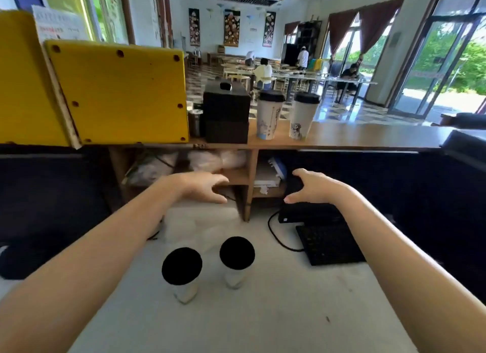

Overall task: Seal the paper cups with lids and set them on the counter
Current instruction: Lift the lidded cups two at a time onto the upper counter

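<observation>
The near-left cup (pixel 182 267) and near-right cup (pixel 237 253) stand upright on the white table (pixel 263 321), each capped with a black lid. They are side by side without touching, closer to the person than both hands and between the 2 forearms. The left hand (pixel 207 187) hovers beyond them, fingers straight and loosely spread with the thumb apart below them, holding nothing. The right hand (pixel 313 187) faces it across a gap, likewise spread in an open curve, fingers above and thumb below, gripping nothing. It is in front of a black device (pixel 310 213), and whether it touches that cannot be told. Beyond and above both hands runs the wooden table (pixel 368 136). There the far-left cup (pixel 269 116) and far-right cup (pixel 302 117) stand upright with black lids on, just beside each other, roughly in line with the gap between the hands. A black box (pixel 226 116) sits beyond the left hand, just beside the far-left cup, with a metal tumbler (pixel 195 122) and a yellow panel (pixel 118 95) farther to that hand's outer side. Under the wooden table, just beyond the fingertips, are open shelves (pixel 236 176) holding papers and bags. Below the right wrist a keyboard (pixel 328 243) lies on the white table, and a cable (pixel 274 234) loops beside it.
</observation>
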Demonstrator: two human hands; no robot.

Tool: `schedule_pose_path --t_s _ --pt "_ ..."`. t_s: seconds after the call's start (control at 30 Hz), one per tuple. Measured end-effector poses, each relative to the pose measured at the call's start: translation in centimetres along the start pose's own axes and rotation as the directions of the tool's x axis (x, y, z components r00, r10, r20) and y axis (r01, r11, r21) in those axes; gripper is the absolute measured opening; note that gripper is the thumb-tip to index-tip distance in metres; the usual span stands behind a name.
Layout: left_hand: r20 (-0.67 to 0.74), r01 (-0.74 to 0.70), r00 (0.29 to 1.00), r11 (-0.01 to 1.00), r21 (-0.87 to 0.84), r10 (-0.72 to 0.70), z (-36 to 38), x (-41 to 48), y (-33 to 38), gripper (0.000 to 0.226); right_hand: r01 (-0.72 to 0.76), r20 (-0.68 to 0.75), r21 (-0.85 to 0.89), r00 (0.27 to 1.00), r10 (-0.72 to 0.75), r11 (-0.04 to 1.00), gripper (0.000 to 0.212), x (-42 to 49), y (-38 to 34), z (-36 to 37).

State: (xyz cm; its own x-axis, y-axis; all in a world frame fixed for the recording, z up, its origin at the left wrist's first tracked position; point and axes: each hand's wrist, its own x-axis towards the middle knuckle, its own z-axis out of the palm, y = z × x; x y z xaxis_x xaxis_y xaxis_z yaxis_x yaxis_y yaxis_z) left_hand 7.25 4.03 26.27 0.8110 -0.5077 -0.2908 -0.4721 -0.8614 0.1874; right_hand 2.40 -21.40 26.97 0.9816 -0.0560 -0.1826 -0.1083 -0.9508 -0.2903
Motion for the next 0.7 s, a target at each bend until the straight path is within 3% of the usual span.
schedule_pose_path --t_s 0.2,0.4,0.53,0.7 --pt "0.036 -0.033 0.999 0.979 -0.203 0.041 10.1 -5.4 -7.2 0.098 0.004 0.101 0.235 0.994 -0.028 0.972 0.098 -3.6 1.8 11.0" --pt "0.030 0.097 0.995 0.860 -0.501 -0.095 20.9 -7.0 -11.8 0.133 -0.049 0.175 0.417 0.984 -0.027 0.907 0.101 -4.2 2.4 21.3" --pt "-0.019 0.122 0.980 0.683 -0.720 -0.196 25.7 -5.2 -11.8 0.131 -0.137 0.215 0.581 0.976 0.010 0.802 0.103 -2.3 1.7 25.4" --pt "-0.133 -0.010 0.949 0.391 -0.920 -0.287 28.8 -2.9 -10.2 0.109 -0.058 0.035 0.712 0.998 0.048 0.700 0.095 0.6 0.3 28.5"
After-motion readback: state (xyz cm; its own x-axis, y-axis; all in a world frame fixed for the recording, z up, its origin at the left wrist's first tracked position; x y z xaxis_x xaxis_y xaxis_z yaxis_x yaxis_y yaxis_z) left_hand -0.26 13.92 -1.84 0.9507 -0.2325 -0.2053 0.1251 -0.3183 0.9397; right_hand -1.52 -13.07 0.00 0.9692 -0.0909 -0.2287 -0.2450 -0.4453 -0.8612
